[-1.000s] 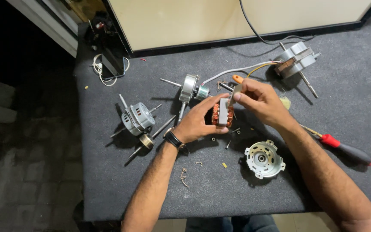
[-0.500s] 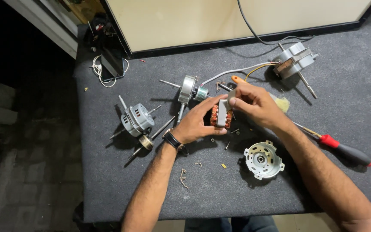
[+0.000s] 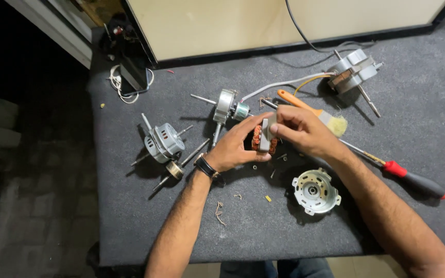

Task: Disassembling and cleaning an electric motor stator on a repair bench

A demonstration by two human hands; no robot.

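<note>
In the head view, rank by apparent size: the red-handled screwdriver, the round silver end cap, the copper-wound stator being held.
1. red-handled screwdriver, longest by far.
2. round silver end cap.
3. copper-wound stator, partly hidden by fingers, so unsure.

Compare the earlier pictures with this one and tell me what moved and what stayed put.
Hardly anything changed. Both hands keep hold of the motor stator with copper windings: the left hand cups it from below, the right hand pinches it from above. Any shift of hands or stator is too slight to call. The round motor cover, red-handled screwdriver, brush and other motors lie as before.
</note>
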